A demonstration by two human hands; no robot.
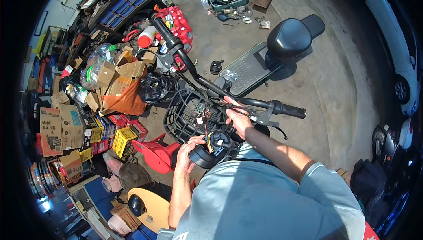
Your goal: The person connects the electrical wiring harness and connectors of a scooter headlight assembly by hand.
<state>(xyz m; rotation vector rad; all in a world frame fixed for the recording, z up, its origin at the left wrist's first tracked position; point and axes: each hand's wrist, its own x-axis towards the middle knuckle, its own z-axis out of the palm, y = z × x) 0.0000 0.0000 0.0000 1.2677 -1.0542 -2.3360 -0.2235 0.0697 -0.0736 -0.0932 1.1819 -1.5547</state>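
A small scooter stands before me, its black handlebar (210, 86) slanting across the middle and its black wire basket (170, 119) below. My left hand (185, 153) is closed around the side of a round black headlight housing (202, 156). The back of this housing is open, and thin coloured wires (209, 141) come out of it. Near the right half of the handlebar, my right hand (238, 117) has its fingers bent around black cables (219, 102) above the basket; the exact grip is partly hidden. A white connector (199, 120) hangs on wires over the basket.
Behind the handlebar lie the scooter's grey footboard (246, 72) and black seat (288, 38). A red plastic stool (155, 153) stands close on the left, with cardboard boxes (61, 127) and a black bag (157, 86) beyond. A crate of parts (229, 3) sits far off; a white car (398, 50) is at right.
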